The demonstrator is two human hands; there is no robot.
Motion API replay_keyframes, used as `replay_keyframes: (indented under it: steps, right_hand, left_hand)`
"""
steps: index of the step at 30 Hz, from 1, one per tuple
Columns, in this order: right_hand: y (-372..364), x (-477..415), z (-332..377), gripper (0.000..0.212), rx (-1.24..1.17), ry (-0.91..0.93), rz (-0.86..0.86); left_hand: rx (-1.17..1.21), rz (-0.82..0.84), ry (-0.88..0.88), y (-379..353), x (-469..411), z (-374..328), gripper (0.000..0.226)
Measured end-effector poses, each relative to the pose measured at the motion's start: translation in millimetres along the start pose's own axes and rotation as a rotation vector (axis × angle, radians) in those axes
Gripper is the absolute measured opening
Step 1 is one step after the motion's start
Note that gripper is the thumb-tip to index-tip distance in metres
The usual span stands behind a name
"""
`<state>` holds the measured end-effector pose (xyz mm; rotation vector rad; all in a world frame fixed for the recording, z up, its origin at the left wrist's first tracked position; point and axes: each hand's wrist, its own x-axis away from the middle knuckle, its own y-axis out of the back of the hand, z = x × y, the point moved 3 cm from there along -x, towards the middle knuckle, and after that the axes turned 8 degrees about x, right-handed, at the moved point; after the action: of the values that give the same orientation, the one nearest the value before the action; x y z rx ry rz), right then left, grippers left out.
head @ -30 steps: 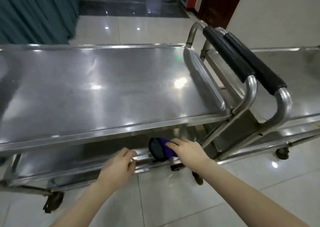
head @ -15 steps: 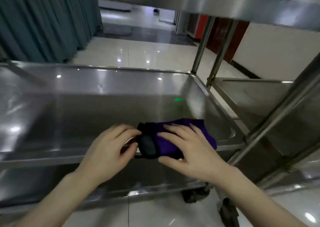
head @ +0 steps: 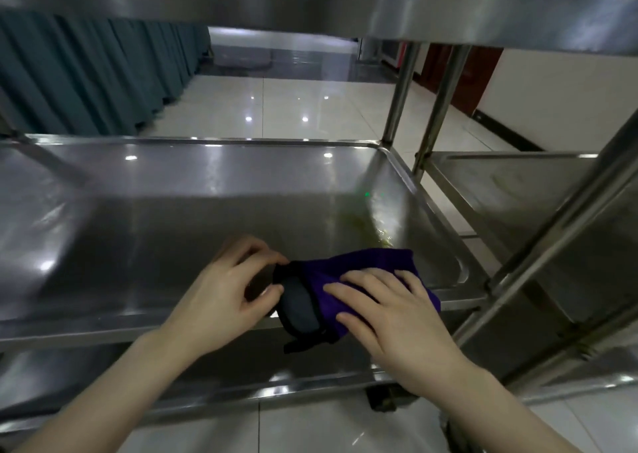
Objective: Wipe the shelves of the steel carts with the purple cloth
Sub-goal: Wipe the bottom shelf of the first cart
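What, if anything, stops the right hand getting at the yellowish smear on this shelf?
Likely yes: the right hand lies flat on the purple cloth, just short of the yellowish smear, with only bare shelf between them.

We take this for a service area in a large institutional building, a canteen or banquet hall rather than a home. Filling the frame in front of us is a steel cart (head: 400, 83) of the catering kind, with tubular uprights, a rimmed tray-like middle shelf (head: 207, 211) and a caster (head: 383, 399) at the lower right. A second cart (head: 518, 183) of the same make stands just beside it at the right edge. Beyond them, in the upper middle, a wide glossy tiled floor (head: 276, 107) mirrors rows of ceiling lights. A long run of pleated teal drapery (head: 86, 73) lines the upper left. At the upper right we see a dark wooden door (head: 459, 73) and a cream wall (head: 569, 90) with dark skirting (head: 507, 135).
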<state>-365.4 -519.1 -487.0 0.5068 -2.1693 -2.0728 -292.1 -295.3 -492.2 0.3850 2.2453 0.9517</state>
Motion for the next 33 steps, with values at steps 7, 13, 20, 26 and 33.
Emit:
replay_keyframes:
  steps: [7, 13, 20, 26, 33]
  right_hand:
    - [-22.9, -102.7, -50.5, 0.045, -0.122, -0.064, 0.065]
    - [-29.6, -158.8, -70.7, 0.039, -0.062, -0.168, 0.129]
    - [-7.6, -31.9, -27.6, 0.048, -0.066, 0.046, -0.024]
    - [-19.4, -131.7, -86.3, 0.039, -0.034, -0.126, 0.088]
    - [-25.4, -127.0, -80.9, 0.042, 0.011, -0.189, 0.111]
  left_hand:
    - [-0.118, 0.073, 0.0, -4.0, -0.9, -1.6, 0.042]
    - [-0.15, 0.092, 0.082, -0.5, -2.5, -3.4, 0.048]
    - [-0.304, 0.123, 0.079, -9.4, -1.1, 4.5, 0.05]
    - [-0.402, 0.233, 0.062, -10.4, -3.2, 0.0, 0.051]
    - [-0.382, 0.261, 0.068, -6.4, -0.9, 0.4, 0.055]
